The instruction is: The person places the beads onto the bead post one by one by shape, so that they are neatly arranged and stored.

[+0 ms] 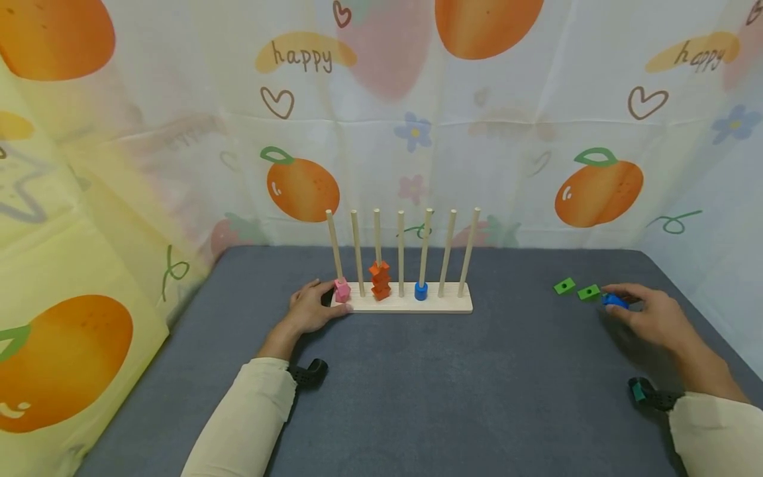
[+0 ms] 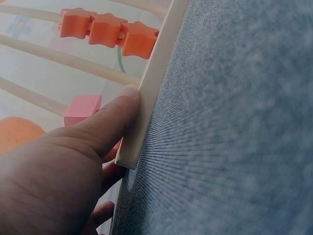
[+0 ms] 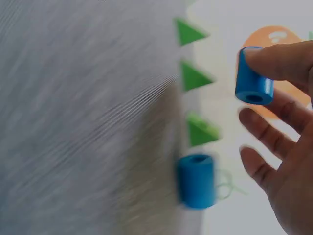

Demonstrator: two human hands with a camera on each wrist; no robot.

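Note:
A wooden rack (image 1: 435, 305) with several upright pegs stands mid-table. It carries a pink block (image 1: 342, 290), a stack of orange stars (image 1: 379, 280) and a blue cylinder (image 1: 420, 291). My left hand (image 1: 331, 301) grips the rack's left end. In the left wrist view the thumb (image 2: 115, 115) presses the base edge (image 2: 151, 83) beside the pink block (image 2: 82, 110), with the orange stars (image 2: 107, 30) beyond. At the right, my right hand (image 1: 621, 307) pinches a second blue cylinder (image 1: 614, 301), lifted off the table in the right wrist view (image 3: 253, 78).
Green blocks (image 1: 564, 285) (image 1: 589, 292) lie just left of my right hand. The right wrist view shows three green blocks (image 3: 194, 77) and another blue cylinder (image 3: 196, 180) on the grey cloth. Fruit-print curtains wall the table on three sides.

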